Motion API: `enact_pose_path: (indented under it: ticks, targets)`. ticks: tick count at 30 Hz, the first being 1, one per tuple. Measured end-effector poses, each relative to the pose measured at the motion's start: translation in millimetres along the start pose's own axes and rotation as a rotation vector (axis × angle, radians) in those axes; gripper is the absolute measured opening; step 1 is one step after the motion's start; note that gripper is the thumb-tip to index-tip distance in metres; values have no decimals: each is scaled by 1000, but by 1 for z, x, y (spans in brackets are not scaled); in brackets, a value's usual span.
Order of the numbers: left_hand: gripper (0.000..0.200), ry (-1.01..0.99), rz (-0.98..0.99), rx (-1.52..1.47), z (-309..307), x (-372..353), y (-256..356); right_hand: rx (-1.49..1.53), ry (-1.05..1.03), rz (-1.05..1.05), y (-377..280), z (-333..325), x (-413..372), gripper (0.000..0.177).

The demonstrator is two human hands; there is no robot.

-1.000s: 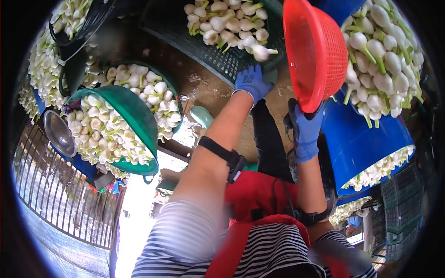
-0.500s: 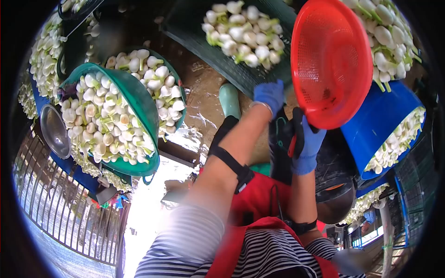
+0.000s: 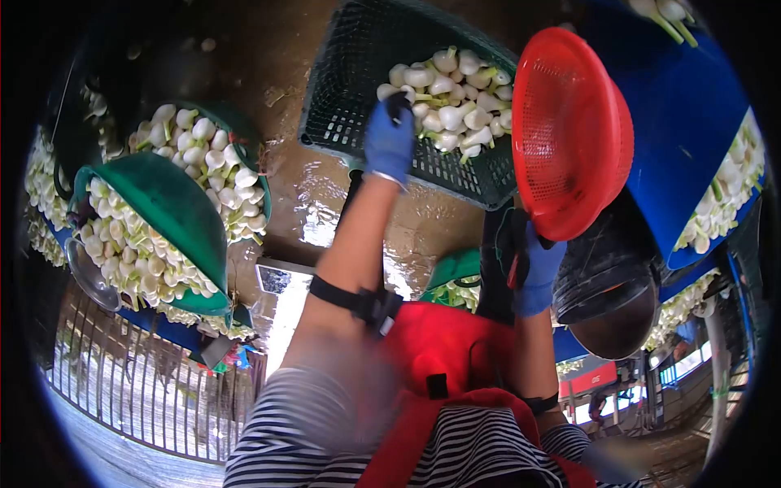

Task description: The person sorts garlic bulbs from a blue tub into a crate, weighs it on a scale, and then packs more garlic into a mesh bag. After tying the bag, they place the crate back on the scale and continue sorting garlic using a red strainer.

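Observation:
My right hand (image 3: pixel 537 270), in a blue glove with a dark palm, is closed on the lower rim of a red plastic colander (image 3: pixel 565 134). Part of a red-edged dark thing shows beside its fingers. The colander stands tilted on edge, its hollow side facing left, and looks bare inside. In the dark green crate (image 3: pixel 346 102), white bulbs with short green stems (image 3: pixel 455 102) lie heaped toward the right. Gloved in blue too, my left hand (image 3: pixel 389 140) reaches over the crate, its dark fingertips at the heap's left edge; their grip is hidden.
Green tubs (image 3: pixel 167 215) full of bulbs stand at the left, with a metal bowl (image 3: pixel 89 276) beside them. To the right are a blue container (image 3: pixel 651 122) with bulbs and a black bucket (image 3: pixel 606 285). The floor (image 3: pixel 313 187) is wet.
My left hand has moved left and up, from near the crate's lower side to the bulbs. The view has shifted, showing more of the crate. My right hand keeps hold of the colander.

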State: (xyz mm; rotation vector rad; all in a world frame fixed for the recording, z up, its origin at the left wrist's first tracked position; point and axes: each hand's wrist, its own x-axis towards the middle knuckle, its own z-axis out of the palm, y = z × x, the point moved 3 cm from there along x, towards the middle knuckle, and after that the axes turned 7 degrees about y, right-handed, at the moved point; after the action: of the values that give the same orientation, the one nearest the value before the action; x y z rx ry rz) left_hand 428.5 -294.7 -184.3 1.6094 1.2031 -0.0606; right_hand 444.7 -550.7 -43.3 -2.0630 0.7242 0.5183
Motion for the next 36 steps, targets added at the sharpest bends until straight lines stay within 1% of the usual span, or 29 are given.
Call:
enact_pose_path:
  ticks: [1, 2, 3, 4, 6, 7, 9, 10, 11, 12, 14, 15, 16, 17, 18, 20, 21, 22, 24, 25, 26, 27, 28, 29, 30, 31, 32, 33, 36]
  targets:
    - [34, -27, 99, 9, 0, 34, -27, 144, -24, 150, -5, 4, -5, 73]
    - [40, -218, 87, 115, 2, 69, -41, 284, -48, 304, -4, 10, -11, 74]
    - [42, -191, 117, 266, 7, 103, -66, 399, 6, 273, 1, 15, -12, 73]
    - [44, -163, 151, 411, 17, 143, -95, 400, 15, 286, 6, 17, -11, 73]
    - [42, -461, 224, 568, 27, 258, -170, 207, -42, 166, 4, 17, -13, 70]
    - [40, -352, 70, 270, 22, 225, -128, 310, -75, 296, -2, 21, -15, 68]
    - [37, -86, -127, -421, 9, 145, -24, 283, -61, 282, -1, 22, -16, 69]
    - [33, -18, -58, -258, 5, 135, -22, 249, -41, 260, -1, 22, -14, 69]
    - [32, 39, -13, -397, 3, 118, -17, 96, 9, 21, 9, 15, -10, 69]
    - [31, 92, 27, -534, 3, 108, -22, 92, 15, 21, 10, 11, -8, 69]
    - [34, 114, 17, -563, -3, 107, -39, -109, -80, 75, 15, 5, -8, 71]
    - [36, -9, 2, -432, -1, 124, -54, -110, -79, 75, 23, 3, -4, 71]
    - [37, -131, -17, -295, -2, 138, -65, -140, -61, -33, 31, 1, -2, 71]
    - [41, -250, -180, -266, -7, 147, -70, -166, -45, -140, 32, -1, -2, 70]
    - [41, -245, -175, -259, -14, 141, -59, -251, -66, -164, 27, -1, 0, 66]
    - [42, -273, 11, 76, -35, 108, -15, -215, -7, -326, 22, -7, -2, 62]
    - [39, -249, -69, 61, -51, 85, 1, -88, -116, 153, -30, 6, -8, 61]
    - [34, -242, -37, -247, -63, 67, -10, -365, -224, -472, -28, 3, 3, 59]
    - [33, -156, 42, -263, -105, 19, 12, -332, -211, -381, -65, 6, 9, 60]
    - [36, -116, -22, -271, -129, -3, 7, -248, -302, -386, -89, 17, 9, 63]
    - [35, -8, -10, -428, -152, -31, 28, -238, -376, -316, -110, 25, 1, 64]
    - [36, 87, -27, -573, -178, -55, 35, -271, -492, -428, -133, 37, -5, 63]
    - [40, 189, 13, -366, -209, -73, 41, -311, -600, -541, -157, 54, -15, 63]
    - [44, 345, -15, -465, -243, -90, 44, -401, -712, -534, -193, 75, -39, 66]
    - [49, 484, -51, -573, -272, -106, 42, -411, -786, -661, -224, 104, -68, 68]
    - [48, 702, -47, -662, -303, -121, 37, -424, -850, -788, -252, 137, -104, 69]
    - [47, 912, -49, -749, -335, -135, 27, -647, -855, -958, -287, 167, -149, 72]
    - [49, 1045, -90, -849, -365, -145, 9, -843, -904, -1060, -313, 202, -191, 73]
    - [64, 1182, -295, -1230, -420, -156, -56, -676, -906, -1477, -332, 315, -291, 77]
